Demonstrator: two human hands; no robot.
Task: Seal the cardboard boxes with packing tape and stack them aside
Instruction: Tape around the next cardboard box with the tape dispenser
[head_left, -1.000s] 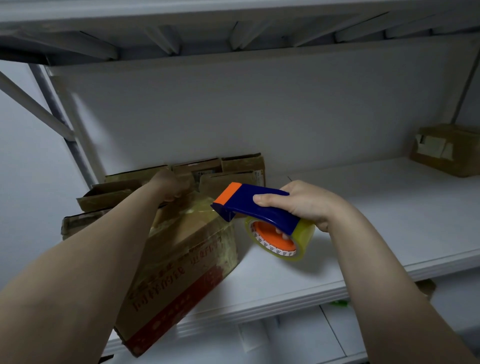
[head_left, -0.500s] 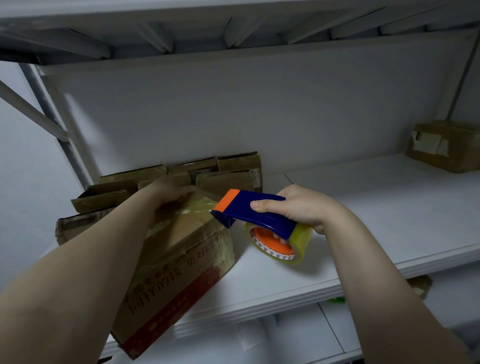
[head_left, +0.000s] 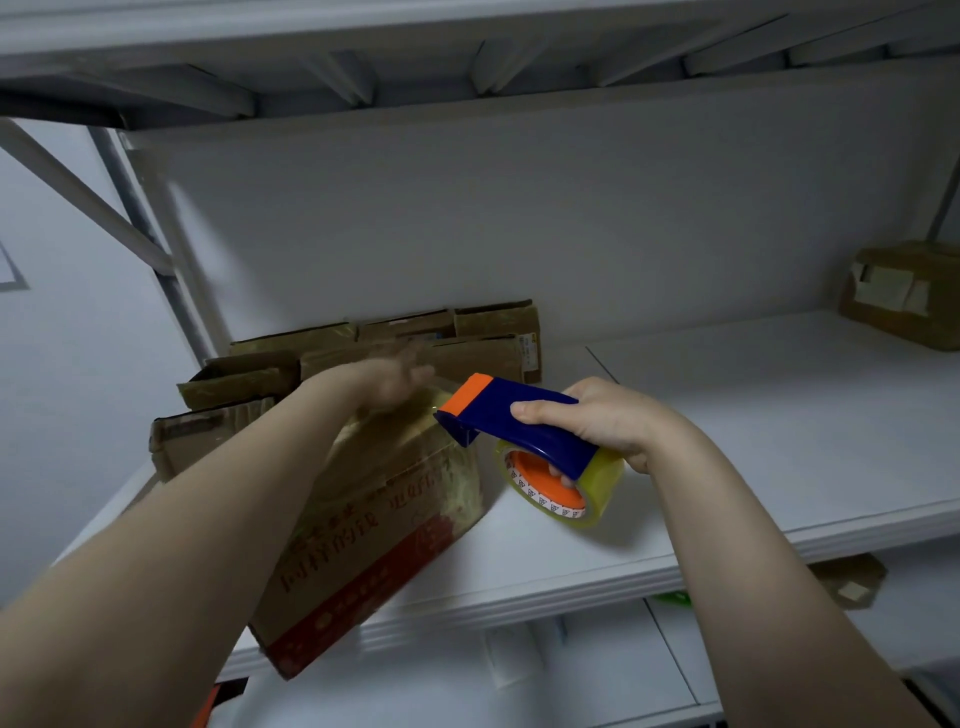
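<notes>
A brown cardboard box (head_left: 374, 525) with red print and glossy tape on top sits on the white shelf (head_left: 597, 566), one corner past the front edge. My left hand (head_left: 400, 379) is blurred over the box's far top edge, fingers extended. My right hand (head_left: 597, 421) grips a blue and orange tape dispenser (head_left: 519, 423) with a roll of clear tape (head_left: 561, 486), held just right of the box, its orange end near the box's top corner. Several cardboard boxes (head_left: 415, 343) stand behind against the back wall.
Another taped cardboard box (head_left: 904, 296) sits at the far right of the shelf. A metal upright and diagonal brace (head_left: 130, 228) rise at the left. A lower shelf (head_left: 467, 686) lies below, with a cardboard piece (head_left: 852, 579) at right.
My left hand has gone from curled on the box's far edge to fingers extended, and is now blurred. The dispenser stays beside the box.
</notes>
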